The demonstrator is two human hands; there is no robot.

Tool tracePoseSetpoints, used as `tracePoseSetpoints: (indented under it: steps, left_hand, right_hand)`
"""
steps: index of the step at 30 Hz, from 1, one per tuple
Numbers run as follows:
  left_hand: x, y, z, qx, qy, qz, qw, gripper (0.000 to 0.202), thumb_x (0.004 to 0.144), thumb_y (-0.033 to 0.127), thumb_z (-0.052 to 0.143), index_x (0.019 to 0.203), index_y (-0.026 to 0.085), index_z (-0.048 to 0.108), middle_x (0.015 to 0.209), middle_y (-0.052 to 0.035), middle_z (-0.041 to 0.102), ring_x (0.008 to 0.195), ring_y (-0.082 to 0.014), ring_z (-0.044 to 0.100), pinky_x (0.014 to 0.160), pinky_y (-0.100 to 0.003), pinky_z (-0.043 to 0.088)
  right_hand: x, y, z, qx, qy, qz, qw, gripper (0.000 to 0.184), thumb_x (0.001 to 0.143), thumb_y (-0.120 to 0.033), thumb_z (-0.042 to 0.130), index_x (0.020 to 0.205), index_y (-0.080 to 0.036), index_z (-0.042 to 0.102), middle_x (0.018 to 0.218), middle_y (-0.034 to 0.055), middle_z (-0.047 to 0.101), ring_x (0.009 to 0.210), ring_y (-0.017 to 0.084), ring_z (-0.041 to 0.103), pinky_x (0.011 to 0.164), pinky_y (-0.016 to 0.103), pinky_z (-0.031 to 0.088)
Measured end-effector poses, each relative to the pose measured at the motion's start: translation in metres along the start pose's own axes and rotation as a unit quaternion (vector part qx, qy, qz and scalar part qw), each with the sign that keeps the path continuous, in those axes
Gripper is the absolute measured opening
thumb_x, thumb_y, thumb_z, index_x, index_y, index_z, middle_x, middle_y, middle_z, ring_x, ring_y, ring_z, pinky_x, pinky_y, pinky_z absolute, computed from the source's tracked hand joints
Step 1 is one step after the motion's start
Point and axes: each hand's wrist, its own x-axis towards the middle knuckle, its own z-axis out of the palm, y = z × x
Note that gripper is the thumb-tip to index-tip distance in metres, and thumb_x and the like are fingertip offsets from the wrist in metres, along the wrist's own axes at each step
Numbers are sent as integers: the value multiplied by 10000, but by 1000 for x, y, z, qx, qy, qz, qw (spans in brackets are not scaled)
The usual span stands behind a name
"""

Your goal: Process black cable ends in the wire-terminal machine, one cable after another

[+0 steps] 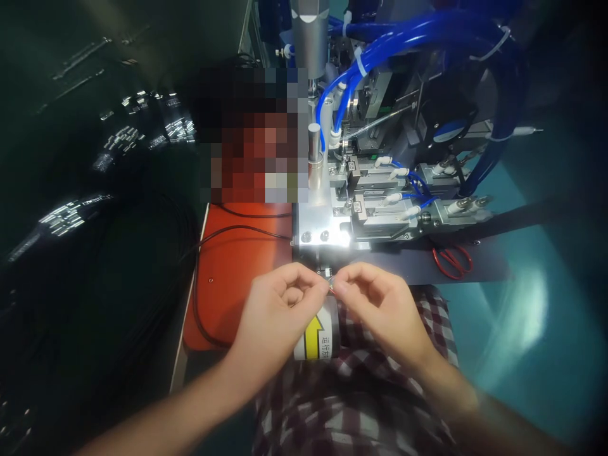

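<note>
My left hand (280, 307) and my right hand (382, 307) meet just in front of the machine, fingertips almost touching. Each is closed in a pinch of thumb and forefinger. Between the fingertips show thin coloured wires (331, 287), with red and green visible; their ends are mostly hidden by the fingers. Right behind the fingers is a small white part (327, 272) at the front of the metal fixture (323, 228). Below the hands lies a white label (313, 339) with a yellow arrow, partly covered by my left hand.
An orange-red surface (237, 272) with a black cable (237, 228) across it is on the left, beside coiled black cables (161, 221). Blue air hoses (403, 35) arch over the machine's metal slides (380, 218). A red wire loop (451, 261) lies at right. One patch is pixelated.
</note>
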Motion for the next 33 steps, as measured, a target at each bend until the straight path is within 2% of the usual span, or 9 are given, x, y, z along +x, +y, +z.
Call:
tracePoseSetpoints:
  steps: [4, 8, 12, 17, 20, 23, 27, 30, 33]
  left_hand:
    - [0, 0, -1, 1, -4, 4, 1000, 168, 753, 312, 659, 695, 156, 636, 493, 37, 471, 445, -66, 345, 410, -170, 244]
    - [-1, -1, 0, 9, 1, 11, 1000, 166, 757, 302, 659, 690, 153, 633, 483, 48, 458, 443, -55, 341, 410, -159, 242]
    - [-1, 0, 1, 4, 4, 16, 1000, 153, 756, 286, 663, 689, 153, 630, 477, 52, 464, 434, -50, 345, 402, -156, 244]
    - [-1, -2, 1, 9, 1, 28, 1000, 146, 775, 278, 657, 702, 153, 632, 553, 24, 555, 451, -60, 402, 412, -167, 291]
    - [-2, -6, -2, 57, -11, 85, 995, 116, 826, 272, 619, 781, 169, 651, 667, 4, 614, 526, -82, 494, 478, -174, 379]
    - [-1, -12, -6, 166, 7, 209, 964, 103, 867, 227, 573, 917, 188, 654, 830, -22, 643, 697, -124, 588, 619, -195, 461]
    - [6, -21, -9, 290, 34, 359, 886, 154, 895, 113, 493, 970, 160, 619, 898, -50, 600, 811, -143, 594, 738, -227, 479]
    - [13, -29, -10, 344, 50, 418, 839, 203, 882, 47, 472, 992, 139, 615, 888, -53, 581, 803, -145, 591, 737, -246, 492]
    - [18, -35, -11, 368, 49, 426, 825, 235, 863, 21, 474, 1011, 124, 626, 877, -55, 575, 777, -145, 583, 703, -249, 502]
  right_hand:
    - [0, 0, -2, -51, 22, -56, 997, 96, 764, -271, 680, 770, -175, 680, 601, -7, 582, 505, 117, 471, 482, 249, 384]
    - [1, -2, -4, -67, 20, -65, 995, 84, 762, -254, 687, 738, -174, 683, 590, -9, 580, 511, 116, 477, 489, 249, 384]
    - [3, -2, -4, -21, -7, -6, 1000, 132, 768, -275, 681, 706, -165, 646, 510, -40, 506, 462, 96, 431, 454, 233, 340]
    - [5, 5, -4, 89, -69, 56, 992, 182, 788, -312, 674, 705, -163, 611, 503, -64, 465, 442, 68, 377, 442, 211, 291]
    - [6, 8, -5, 113, -74, 62, 989, 186, 807, -300, 653, 691, -165, 599, 504, -72, 438, 440, 60, 336, 435, 209, 257]
    - [6, 10, -7, 104, -52, 58, 992, 184, 812, -299, 644, 699, -169, 579, 504, -80, 412, 435, 57, 304, 419, 206, 222]
    - [10, 13, -6, 81, -27, 60, 995, 204, 806, -316, 644, 702, -162, 559, 520, -75, 411, 451, 55, 300, 426, 197, 226]
    - [15, 16, -3, 62, -11, 65, 996, 210, 791, -317, 646, 694, -157, 552, 559, -59, 439, 471, 58, 324, 442, 197, 252]
    - [18, 17, -1, 50, 0, 69, 996, 202, 783, -310, 640, 691, -156, 548, 556, -58, 437, 477, 62, 330, 451, 200, 262]
